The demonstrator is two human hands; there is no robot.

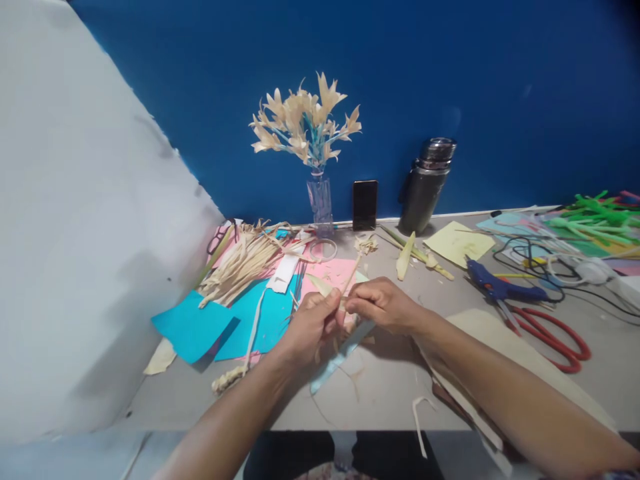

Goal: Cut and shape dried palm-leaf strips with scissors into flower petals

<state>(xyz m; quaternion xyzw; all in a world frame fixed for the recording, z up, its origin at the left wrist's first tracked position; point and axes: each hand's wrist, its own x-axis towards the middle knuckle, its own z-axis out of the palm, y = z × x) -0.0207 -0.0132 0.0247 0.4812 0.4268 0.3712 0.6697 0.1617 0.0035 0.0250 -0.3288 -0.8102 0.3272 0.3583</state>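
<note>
Pale stem (352,271) | likely light, fairly stiff, brittle | hold: lower end | left hand (316,319) pinches it; right hand (384,304) alongside, grip unclear

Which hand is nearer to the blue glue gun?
Right. The right hand is left of the blue glue gun, apart from it; the left hand is farther left, beyond the right.

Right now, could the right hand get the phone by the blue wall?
Probably yes: only low, dried scraps lie between the right hand and the phone, though that hand looks busy with a pale strip.
</note>
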